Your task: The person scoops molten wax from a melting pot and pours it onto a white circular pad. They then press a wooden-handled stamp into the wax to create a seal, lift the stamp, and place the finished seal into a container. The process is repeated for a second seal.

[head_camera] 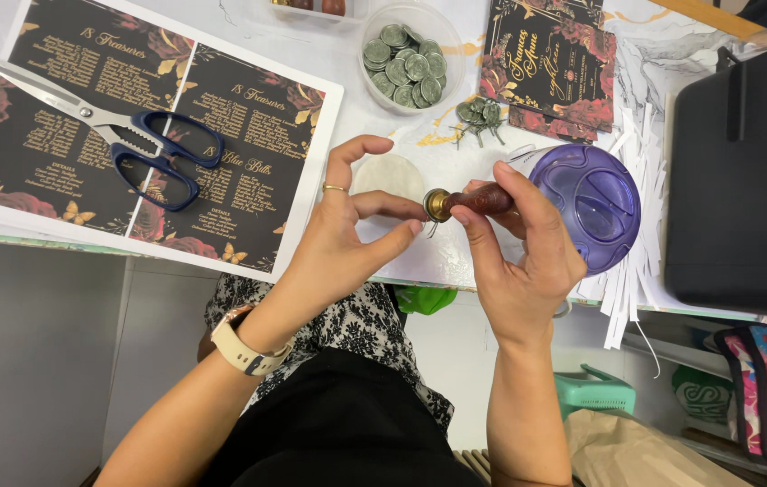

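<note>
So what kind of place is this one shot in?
Probably a home craft desk for making invitations: printed dark floral sheets with scissors, a tub of wax seals, and a wax stamp held in both hands.

No screens or signs were spotted, just printed stuff and a tub. A big white sheet point(144, 135) printed with four dark floral panels in black, red and gold was laid out on the left of the table, partly covered by scissors. A small stack of matching dark floral cards point(550, 68) was parked at the top, right of centre. A round clear plastic tub point(412, 61) of silvery-green discs was set just left of the stack.
</note>
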